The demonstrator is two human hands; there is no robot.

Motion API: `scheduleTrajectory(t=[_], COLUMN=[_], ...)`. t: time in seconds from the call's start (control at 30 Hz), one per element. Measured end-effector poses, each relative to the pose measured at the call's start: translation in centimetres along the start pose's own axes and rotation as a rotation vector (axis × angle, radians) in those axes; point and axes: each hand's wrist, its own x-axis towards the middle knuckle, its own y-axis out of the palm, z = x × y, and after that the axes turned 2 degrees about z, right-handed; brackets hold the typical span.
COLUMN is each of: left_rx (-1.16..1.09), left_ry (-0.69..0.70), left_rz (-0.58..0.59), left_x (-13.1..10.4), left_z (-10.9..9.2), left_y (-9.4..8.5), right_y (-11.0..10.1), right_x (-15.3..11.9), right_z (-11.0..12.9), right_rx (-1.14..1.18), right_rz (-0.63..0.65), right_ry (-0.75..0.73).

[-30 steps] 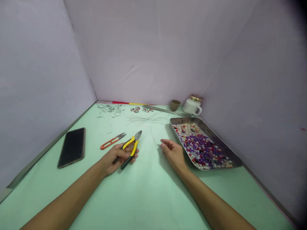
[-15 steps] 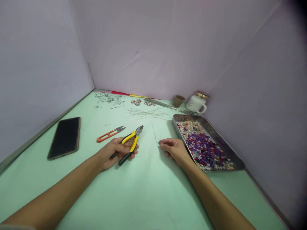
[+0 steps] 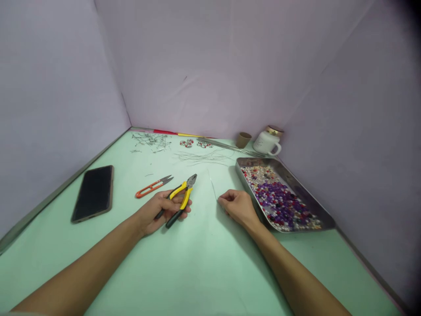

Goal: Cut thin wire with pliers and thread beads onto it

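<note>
- Compared with half a second ago, the right hand (image 3: 240, 207) has its fingers curled in tighter, thumb and index pressed together on a thin wire (image 3: 212, 184).
- A second fine line, seen above those fingertips earlier, no longer shows.
- The wire slants from the right fingertips away across the green tabletop (image 3: 204, 267), between the two hands and left of the tray.
- The left hand (image 3: 157, 213) is unchanged: palm up, fingers wrapped round the combination pliers (image 3: 186, 197), nose pointing away, handles spread. Whether the nose is parted is too small to tell.
- The whole scene has shifted a little in view; the things on the tabletop lie as they did.
- One pair of thread snips (image 3: 159, 183) lies just beyond the left hand; one smartphone (image 3: 93, 194) lies farther left.
- One metal tray (image 3: 306, 193) sits just beside the right hand, holding beads (image 3: 279, 199) too many to count: purple, red, white and some dark.
- At the back: two beaded pieces (image 3: 187, 143), one brown cup (image 3: 243, 140), one lidded mug (image 3: 265, 144).
- Wire clippings (image 3: 151, 140), loose wires (image 3: 200, 157) and a bundle of rods (image 3: 226, 145) cannot be counted.
</note>
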Motion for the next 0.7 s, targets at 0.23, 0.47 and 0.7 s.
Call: scheduleTrajectory(t=[0.23, 0.47, 0.7], left_rx=[0.001, -0.005, 0.025], left_ry=[0.004, -0.001, -0.002], left_rz=[-0.033, -0.025, -0.019], left_x=[-0.07, 0.04, 0.16], left_z=[-0.09, 0.05, 0.04], left_y=[0.11, -0.1, -0.21], right_y=[-0.11, -0.08, 0.04], right_x=[0.0, 0.04, 0.24], right_z=[0.55, 0.64, 0.33], right_rx=[-0.024, -0.018, -0.02], right_rz=[-0.014, -0.03, -0.034], right_ry=[0.036, 0.024, 0.014])
